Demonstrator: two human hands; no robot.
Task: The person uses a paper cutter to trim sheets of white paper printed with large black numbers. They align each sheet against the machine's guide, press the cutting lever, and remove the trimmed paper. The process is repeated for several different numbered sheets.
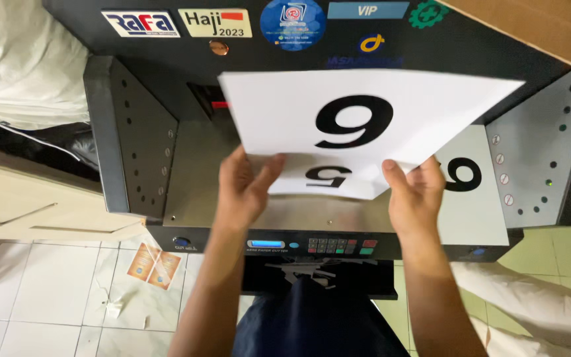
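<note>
- My left hand pinches the near left edge of the white sheet, thumb on top and fingers underneath.
- My right hand grips the near right edge the same way, so the sheet hangs tilted between both hands, above the bed.
- That sheet carries a large black numeral; a second printed sheet lies just beneath it, and a third rests flat on the bed to the right.
- All of this sits over the steel bed of a dark paper cutter, control panel at the near edge.
- I judge a good handling means level hands, light pinches at the margins, and corners squared to the stack below.
</note>
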